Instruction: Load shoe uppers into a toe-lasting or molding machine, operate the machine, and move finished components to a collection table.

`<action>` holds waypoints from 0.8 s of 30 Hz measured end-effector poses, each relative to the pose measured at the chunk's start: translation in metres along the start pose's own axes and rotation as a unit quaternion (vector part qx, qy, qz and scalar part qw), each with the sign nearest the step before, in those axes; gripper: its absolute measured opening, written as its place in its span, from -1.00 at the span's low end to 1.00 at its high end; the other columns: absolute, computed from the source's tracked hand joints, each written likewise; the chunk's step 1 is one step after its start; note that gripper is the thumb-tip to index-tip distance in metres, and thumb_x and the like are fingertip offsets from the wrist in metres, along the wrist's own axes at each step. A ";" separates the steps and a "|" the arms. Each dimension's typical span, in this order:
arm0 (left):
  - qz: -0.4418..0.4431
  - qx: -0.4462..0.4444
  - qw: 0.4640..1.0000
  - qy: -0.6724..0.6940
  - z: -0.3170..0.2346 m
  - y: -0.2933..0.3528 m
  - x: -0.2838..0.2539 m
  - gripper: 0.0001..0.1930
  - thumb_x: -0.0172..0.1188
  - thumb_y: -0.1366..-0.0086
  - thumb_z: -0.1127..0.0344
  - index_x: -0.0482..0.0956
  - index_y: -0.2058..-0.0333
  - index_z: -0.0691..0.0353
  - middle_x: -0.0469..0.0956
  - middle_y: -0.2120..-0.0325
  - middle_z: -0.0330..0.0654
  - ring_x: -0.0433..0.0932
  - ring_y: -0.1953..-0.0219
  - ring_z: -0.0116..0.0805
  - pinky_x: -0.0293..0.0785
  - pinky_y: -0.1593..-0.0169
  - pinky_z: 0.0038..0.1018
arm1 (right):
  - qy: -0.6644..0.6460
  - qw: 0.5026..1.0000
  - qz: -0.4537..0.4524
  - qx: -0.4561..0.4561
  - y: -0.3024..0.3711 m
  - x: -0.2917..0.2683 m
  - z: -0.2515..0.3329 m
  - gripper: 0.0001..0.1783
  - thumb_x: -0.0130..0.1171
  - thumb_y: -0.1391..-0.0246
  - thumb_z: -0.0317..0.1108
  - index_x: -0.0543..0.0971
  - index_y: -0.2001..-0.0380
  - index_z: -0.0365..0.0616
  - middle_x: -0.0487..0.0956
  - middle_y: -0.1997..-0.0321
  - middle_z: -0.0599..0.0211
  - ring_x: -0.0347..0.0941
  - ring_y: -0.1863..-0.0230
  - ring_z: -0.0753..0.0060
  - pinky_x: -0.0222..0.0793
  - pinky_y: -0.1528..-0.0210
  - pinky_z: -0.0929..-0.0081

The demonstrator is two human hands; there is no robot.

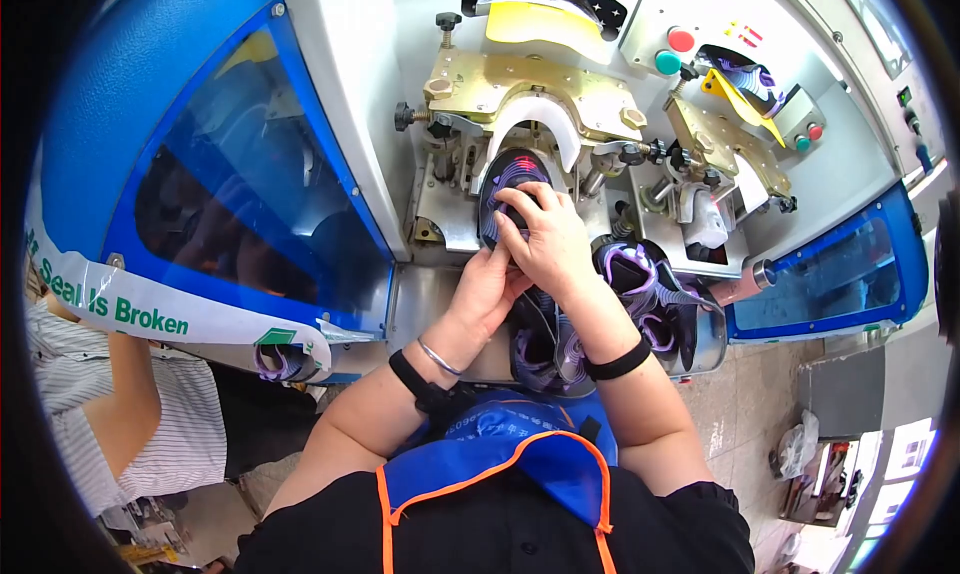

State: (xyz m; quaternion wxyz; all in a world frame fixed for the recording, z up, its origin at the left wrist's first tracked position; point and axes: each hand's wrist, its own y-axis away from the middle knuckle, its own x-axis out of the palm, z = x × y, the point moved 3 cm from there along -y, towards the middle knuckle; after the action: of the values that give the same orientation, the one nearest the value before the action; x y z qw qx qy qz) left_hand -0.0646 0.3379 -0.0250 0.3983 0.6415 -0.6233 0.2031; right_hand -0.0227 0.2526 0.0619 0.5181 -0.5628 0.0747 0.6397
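Note:
A black shoe upper with purple stripes [490,196] points away from me, its toe at the white U-shaped pad [543,114] of a machine. Thin red light lines fall across the toe. My right hand [548,236] lies over the upper, its fingers bent and closed on the lacing area. Close below it, my left hand [484,296] grips the heel end, with fingertips partly hidden by the right hand. Several more black and purple shoe uppers [625,266] lie in the metal tray just right of and below my hands.
A brass-coloured clamp plate [530,79] with black knobs sits above the pad. A second similar station [725,139] stands to the right. Red [681,39] and green buttons are on the panel. Blue windowed guards [250,174] flank both sides. Another person's arm [130,404] shows at left.

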 end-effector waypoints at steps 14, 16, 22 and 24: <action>-0.015 -0.021 0.999 -0.027 -0.015 0.003 0.005 -0.60 -0.04 -0.44 -0.02 0.42 0.00 0.17 0.52 0.19 -0.25 0.55 0.18 -0.46 0.55 0.06 -0.42 | 0.005 0.999 -0.018 0.046 -0.002 0.002 0.004 -0.70 0.16 -0.10 -0.15 0.58 0.10 0.10 0.50 0.06 0.23 0.41 0.05 0.01 0.40 -0.01 0.22; -0.028 -0.027 0.999 -0.013 -0.013 0.003 0.005 -0.61 -0.04 -0.44 -0.01 0.42 0.00 0.16 0.52 0.19 -0.25 0.55 0.19 -0.45 0.55 0.06 -0.40 | 0.005 0.999 -0.019 0.045 -0.001 0.004 0.004 -0.71 0.16 -0.10 -0.15 0.58 0.10 0.10 0.50 0.06 0.23 0.41 0.05 0.01 0.40 -0.01 0.22; -0.026 -0.024 0.999 -0.017 -0.014 0.003 0.004 -0.60 -0.03 -0.43 -0.03 0.42 0.00 0.16 0.52 0.19 -0.24 0.55 0.18 -0.44 0.56 0.06 -0.40 | 0.008 0.999 -0.019 0.047 -0.001 0.005 0.004 -0.71 0.16 -0.10 -0.15 0.58 0.10 0.10 0.51 0.07 0.23 0.42 0.05 0.01 0.40 -0.01 0.21; -0.029 -0.026 0.999 -0.019 -0.015 0.004 0.007 -0.60 -0.03 -0.43 -0.02 0.42 -0.01 0.17 0.52 0.19 -0.24 0.55 0.17 -0.44 0.56 0.05 -0.39 | 0.009 0.998 -0.023 0.049 -0.001 0.006 0.002 -0.71 0.16 -0.10 -0.15 0.58 0.10 0.10 0.51 0.07 0.24 0.42 0.06 0.01 0.40 -0.01 0.21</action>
State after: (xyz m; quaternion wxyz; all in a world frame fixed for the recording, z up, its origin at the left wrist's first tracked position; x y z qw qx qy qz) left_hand -0.0635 0.3457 -0.0096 0.4085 0.6523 -0.6172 0.1632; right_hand -0.0221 0.2576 0.0584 0.5589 -0.5443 0.0977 0.6179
